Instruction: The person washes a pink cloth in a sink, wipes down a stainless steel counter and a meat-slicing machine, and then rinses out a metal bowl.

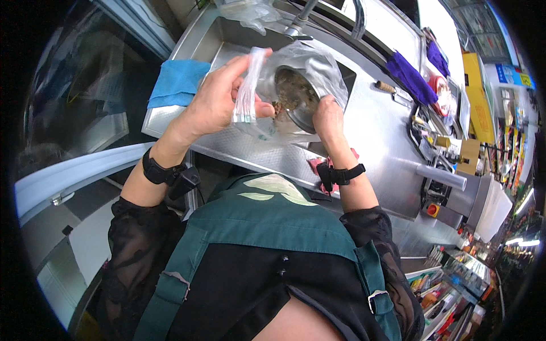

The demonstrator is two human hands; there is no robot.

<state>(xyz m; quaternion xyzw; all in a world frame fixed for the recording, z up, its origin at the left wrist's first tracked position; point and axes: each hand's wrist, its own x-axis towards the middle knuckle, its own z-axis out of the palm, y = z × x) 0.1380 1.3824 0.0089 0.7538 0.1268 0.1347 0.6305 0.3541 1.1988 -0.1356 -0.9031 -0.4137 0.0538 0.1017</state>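
My left hand holds a bunched handle of a clear plastic bag over the sink, thumb and fingers spread through it. My right hand grips the rim of a round metal container, which is tilted on its side at the bag's mouth. Wet brownish scraps cling to the inside of the container. More scraps show at its lower lip, against the plastic. The fingers of my right hand are partly hidden behind the rim.
Around the bag is a stainless steel sink with a faucet. A folded blue cloth lies on its left edge. Right on the steel counter are a wooden-handled scraper, a purple cloth and a machine.
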